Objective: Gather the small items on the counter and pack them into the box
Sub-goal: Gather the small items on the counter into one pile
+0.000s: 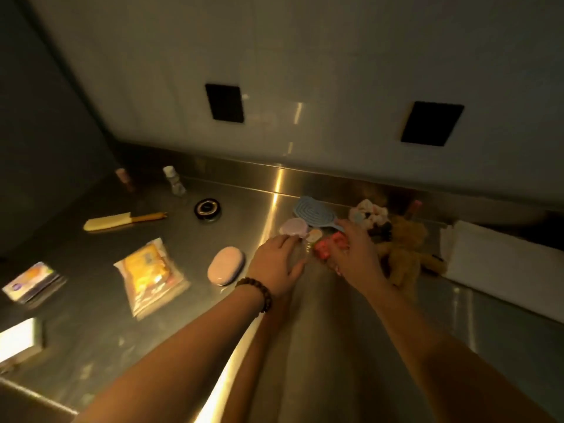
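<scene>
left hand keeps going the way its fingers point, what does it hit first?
Probably the pale pink shell-shaped item: the left hand's fingertips are already at its near edge. Behind it lies the blue hairbrush. Whether they actually touch is unclear.

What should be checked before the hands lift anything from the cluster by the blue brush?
1. Left hand on a target: ok, fingertips touch the pale pink shell-shaped item.
2. Right hand on a target: ok, over the red clip.
3. Firm grip on the clip: cannot tell, blurred.
4. Blue brush free to lift: not ok, the right hand overlaps its handle.
5. Box in view for packing: cannot tell.
</scene>
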Available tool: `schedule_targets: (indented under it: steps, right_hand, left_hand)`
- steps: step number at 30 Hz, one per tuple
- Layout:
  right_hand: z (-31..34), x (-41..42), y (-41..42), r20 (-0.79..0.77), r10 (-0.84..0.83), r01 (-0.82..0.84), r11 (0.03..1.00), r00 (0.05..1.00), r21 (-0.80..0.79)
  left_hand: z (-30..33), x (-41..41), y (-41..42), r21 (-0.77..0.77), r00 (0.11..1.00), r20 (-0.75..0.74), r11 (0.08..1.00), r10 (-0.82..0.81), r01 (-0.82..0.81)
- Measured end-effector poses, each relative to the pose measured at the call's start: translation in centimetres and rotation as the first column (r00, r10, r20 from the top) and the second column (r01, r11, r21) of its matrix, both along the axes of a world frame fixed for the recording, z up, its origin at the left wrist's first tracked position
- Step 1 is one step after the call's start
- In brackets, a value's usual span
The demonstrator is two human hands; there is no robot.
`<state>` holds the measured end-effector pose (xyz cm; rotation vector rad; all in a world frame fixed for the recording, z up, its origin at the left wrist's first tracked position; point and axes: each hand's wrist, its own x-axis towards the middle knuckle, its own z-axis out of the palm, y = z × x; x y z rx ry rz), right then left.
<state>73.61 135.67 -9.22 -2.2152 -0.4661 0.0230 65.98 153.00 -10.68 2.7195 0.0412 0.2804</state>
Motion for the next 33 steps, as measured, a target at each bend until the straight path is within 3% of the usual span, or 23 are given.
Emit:
schedule_targets:
  steps: [6,12,16,21,26,33]
  right_hand:
    - [-1.1,-4.5,10.5,-0.046,0.234,-0.238,0.958,0.971,-0.162]
    - [-3.7,-7.3,19.5,-0.161,0.182,-0.232,0.895,0.970,-0.381]
    - [-5.7,-8.1,22.4,-0.134,0.128,-0.179,0.843,0.983,-0.507]
    - [-6.6,-8.3,24.3,-0.074,0.043,-0.080,0.785,0.996,-0.615]
    - [-5.6,-8.4,23.5,-0.072,-0.058,0.009,0.834,0.996,-0.551]
    - [-2.7,-6.1,16.8,-0.062,-0.191,0.145,0.889,0.980,-0.434]
  left_hand:
    - [-1.4,-6.1,9.9,0.064,0.941,-0.048,0.942,0.334,-0.331]
    - [-4.1,-10.9,19.5,0.183,0.756,-0.255,0.798,0.603,-0.575]
    - [-5.2,-11.9,23.3,0.098,0.767,-0.393,0.853,0.507,-0.513]
    - [-5.8,-10.7,25.3,-0.006,0.853,-0.413,0.935,0.320,-0.354]
    - [-6.7,-8.0,23.6,-0.011,0.912,-0.405,0.996,0.073,-0.085]
    - [-6.4,-2.0,19.6,0.076,0.883,-0.458,0.986,-0.097,0.148]
